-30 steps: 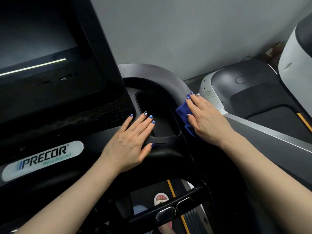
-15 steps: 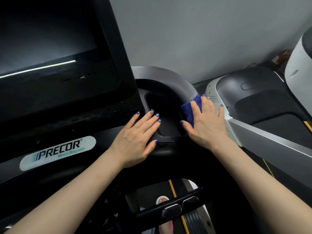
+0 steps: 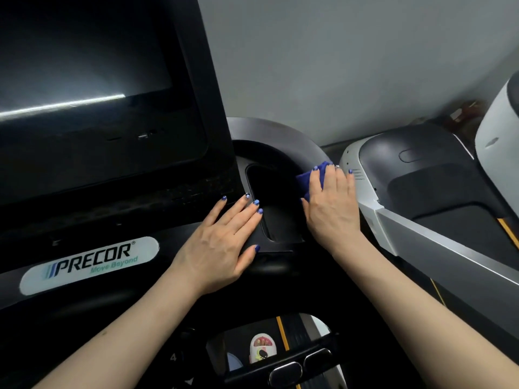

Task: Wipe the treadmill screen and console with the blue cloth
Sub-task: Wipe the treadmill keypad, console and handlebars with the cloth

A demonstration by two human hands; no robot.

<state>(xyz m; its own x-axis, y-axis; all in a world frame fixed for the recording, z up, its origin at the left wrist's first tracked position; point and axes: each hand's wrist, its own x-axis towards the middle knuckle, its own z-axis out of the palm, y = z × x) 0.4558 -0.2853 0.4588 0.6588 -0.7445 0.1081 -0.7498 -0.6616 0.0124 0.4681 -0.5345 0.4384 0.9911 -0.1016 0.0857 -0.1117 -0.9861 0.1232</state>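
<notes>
— On the right side of the black treadmill console (image 3: 146,279), what is your right hand (image 3: 332,211) doing?

— Your right hand lies flat with its fingers straight, pressing the small blue cloth (image 3: 307,179) against the inner wall of the curved grey rim (image 3: 280,136). The cloth sits under your fingers and palm; only its upper and left edges show, beside the dark rectangular cup recess (image 3: 271,203).

— And your left hand (image 3: 222,242)?

— It rests open on the console, palm down, fingers straight and slightly spread. It holds nothing. The fingertips reach the left edge of the recess, and the thumb lies along the front lip below it.

— Where is the large dark treadmill screen (image 3: 84,80)?

— Upper left, well apart from the cloth, with a bright streak of reflected light across it. Below it sits the white oval PRECOR label (image 3: 90,265), just left of your left wrist.

— Anything else around you?

— To the right stands a white and grey neighbouring machine (image 3: 421,175), and a silver side rail (image 3: 449,248) runs past your right forearm. Low down, through the gap in the console, you see a foot in a white slipper (image 3: 262,348) on the belt, near two metal grip sensors (image 3: 300,366).
</notes>
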